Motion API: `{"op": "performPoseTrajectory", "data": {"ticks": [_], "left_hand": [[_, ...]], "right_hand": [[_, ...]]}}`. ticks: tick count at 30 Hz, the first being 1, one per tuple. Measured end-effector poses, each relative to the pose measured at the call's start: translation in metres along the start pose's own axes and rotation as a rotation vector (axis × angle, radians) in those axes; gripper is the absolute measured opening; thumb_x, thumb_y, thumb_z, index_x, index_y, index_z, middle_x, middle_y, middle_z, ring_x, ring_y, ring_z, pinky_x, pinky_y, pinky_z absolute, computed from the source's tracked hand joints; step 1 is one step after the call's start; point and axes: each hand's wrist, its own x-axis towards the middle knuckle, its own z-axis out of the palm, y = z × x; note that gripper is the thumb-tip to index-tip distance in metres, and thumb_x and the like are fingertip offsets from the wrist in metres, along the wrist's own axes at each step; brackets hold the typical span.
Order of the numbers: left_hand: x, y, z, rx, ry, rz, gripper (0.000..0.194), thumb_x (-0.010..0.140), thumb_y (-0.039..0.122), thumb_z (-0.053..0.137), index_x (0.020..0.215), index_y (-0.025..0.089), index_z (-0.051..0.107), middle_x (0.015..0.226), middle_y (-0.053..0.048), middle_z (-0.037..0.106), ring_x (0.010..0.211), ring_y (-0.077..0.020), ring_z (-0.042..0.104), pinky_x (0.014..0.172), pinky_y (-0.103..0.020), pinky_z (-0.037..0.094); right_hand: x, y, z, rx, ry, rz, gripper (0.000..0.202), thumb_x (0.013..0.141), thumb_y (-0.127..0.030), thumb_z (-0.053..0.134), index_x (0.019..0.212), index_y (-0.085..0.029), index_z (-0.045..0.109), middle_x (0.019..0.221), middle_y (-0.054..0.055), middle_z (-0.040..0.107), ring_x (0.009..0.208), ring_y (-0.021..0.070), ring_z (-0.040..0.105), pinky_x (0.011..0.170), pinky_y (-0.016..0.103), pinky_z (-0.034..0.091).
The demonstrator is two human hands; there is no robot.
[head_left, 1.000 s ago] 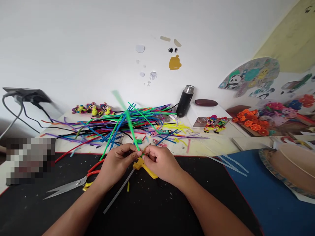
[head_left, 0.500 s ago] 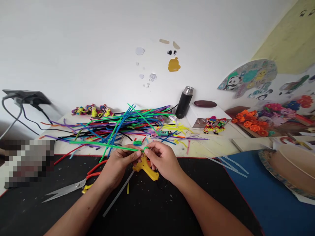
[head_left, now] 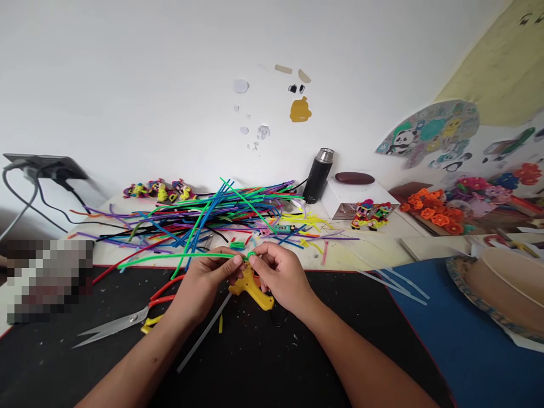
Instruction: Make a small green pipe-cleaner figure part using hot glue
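Observation:
A bright green pipe cleaner (head_left: 161, 256) runs between my two hands, its long free end reaching left over the mat. My left hand (head_left: 219, 269) pinches it between thumb and fingers. At its other end, which curls into a small loop, my right hand (head_left: 272, 269) pinches it too. Just beneath my fingers lies a yellow hot glue gun (head_left: 255, 293), partly hidden, with a clear glue stick (head_left: 204, 334) sticking out of it. A small green bundle (head_left: 237, 246) rests on the table beyond my hands.
Red-handled scissors (head_left: 114, 326) lie left of my left forearm on the black mat (head_left: 255, 362). Behind sits a heap of coloured pipe cleaners (head_left: 204, 212). Further back stand a black thermos (head_left: 318, 175) and a white box (head_left: 340, 198). Loose glue sticks (head_left: 399, 286) lie to the right.
The pipe cleaner's free end has dropped slightly and now bows in a curve where it was straighter. Both hands remain nearly in place, still pinching.

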Motion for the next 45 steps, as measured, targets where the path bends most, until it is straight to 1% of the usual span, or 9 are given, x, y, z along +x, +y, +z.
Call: {"op": "performPoseTrajectory", "data": {"ticks": [4, 7, 11, 15, 21, 25, 29, 39, 45], "left_hand": [[0.001, -0.004, -0.003, 0.040, 0.053, -0.005, 0.046, 0.066, 0.060, 0.095, 0.069, 0.017, 0.080, 0.064, -0.004, 0.073, 0.061, -0.0161, 0.062, 0.061, -0.027, 0.050], [0.000, -0.003, -0.007, 0.186, 0.072, 0.024, 0.044, 0.070, 0.061, 0.092, 0.074, 0.019, 0.081, 0.066, -0.005, 0.074, 0.063, -0.0184, 0.063, 0.063, -0.029, 0.051], [-0.003, 0.004, -0.011, 0.431, 0.107, 0.163, 0.031, 0.077, 0.052, 0.087, 0.079, 0.022, 0.083, 0.078, -0.006, 0.080, 0.072, -0.0235, 0.068, 0.067, -0.032, 0.051], [-0.007, 0.009, -0.009, 0.556, 0.052, 0.236, 0.026, 0.083, 0.047, 0.081, 0.076, 0.022, 0.082, 0.074, -0.004, 0.077, 0.071, -0.0232, 0.067, 0.067, -0.031, 0.049], [-0.002, 0.004, -0.010, 0.372, -0.003, 0.112, 0.029, 0.083, 0.048, 0.084, 0.075, 0.021, 0.079, 0.068, -0.002, 0.070, 0.063, -0.0172, 0.060, 0.061, -0.027, 0.046], [0.001, 0.000, -0.011, 0.134, 0.023, 0.009, 0.030, 0.076, 0.048, 0.091, 0.081, 0.019, 0.083, 0.070, -0.004, 0.074, 0.064, -0.0174, 0.062, 0.062, -0.027, 0.049], [0.002, 0.003, -0.005, -0.002, 0.008, -0.031, 0.033, 0.067, 0.047, 0.097, 0.076, 0.018, 0.084, 0.069, -0.006, 0.075, 0.063, -0.0167, 0.062, 0.059, -0.026, 0.048], [-0.002, 0.006, 0.000, 0.014, -0.006, -0.055, 0.037, 0.065, 0.046, 0.098, 0.080, 0.017, 0.081, 0.072, -0.004, 0.071, 0.067, -0.0180, 0.064, 0.060, -0.027, 0.049], [0.000, -0.002, -0.004, 0.100, -0.026, -0.006, 0.031, 0.074, 0.047, 0.093, 0.081, 0.019, 0.082, 0.071, -0.004, 0.071, 0.066, -0.0171, 0.061, 0.061, -0.027, 0.047]], "right_hand": [[-0.002, -0.004, -0.001, -0.100, -0.033, 0.006, 0.014, 0.097, -0.034, 0.062, 0.090, -0.022, 0.064, 0.057, -0.007, 0.053, 0.043, 0.0116, 0.051, 0.045, 0.023, 0.039], [-0.002, -0.007, -0.002, -0.188, -0.037, -0.018, 0.012, 0.096, -0.029, 0.063, 0.086, -0.022, 0.063, 0.054, -0.008, 0.050, 0.045, 0.0111, 0.049, 0.049, 0.023, 0.037], [-0.002, -0.009, -0.002, -0.322, -0.061, -0.080, 0.011, 0.092, -0.022, 0.066, 0.081, -0.021, 0.064, 0.052, -0.010, 0.044, 0.048, 0.0101, 0.041, 0.052, 0.025, 0.030], [-0.003, -0.008, -0.001, -0.398, -0.084, -0.080, 0.015, 0.090, -0.018, 0.067, 0.076, -0.021, 0.063, 0.051, -0.010, 0.042, 0.048, 0.0094, 0.038, 0.051, 0.025, 0.026], [-0.001, -0.003, 0.000, -0.356, -0.069, -0.072, 0.012, 0.092, -0.022, 0.066, 0.080, -0.021, 0.063, 0.056, -0.008, 0.048, 0.051, 0.0103, 0.044, 0.051, 0.024, 0.030], [0.000, -0.005, -0.002, -0.178, -0.067, 0.003, 0.011, 0.097, -0.029, 0.063, 0.090, -0.022, 0.064, 0.060, -0.006, 0.054, 0.050, 0.0116, 0.051, 0.050, 0.023, 0.038], [0.000, -0.005, -0.002, 0.007, -0.074, 0.062, 0.014, 0.097, -0.035, 0.064, 0.097, -0.021, 0.063, 0.061, -0.006, 0.057, 0.046, 0.0114, 0.051, 0.046, 0.022, 0.042], [0.002, -0.001, 0.000, 0.124, -0.025, 0.080, 0.018, 0.094, -0.037, 0.070, 0.098, -0.021, 0.063, 0.065, -0.006, 0.060, 0.044, 0.0092, 0.052, 0.045, 0.021, 0.043], [-0.001, -0.005, 0.000, -0.018, -0.030, 0.074, 0.011, 0.096, -0.030, 0.065, 0.091, -0.021, 0.061, 0.058, -0.008, 0.054, 0.040, 0.0098, 0.051, 0.043, 0.021, 0.039]]}}
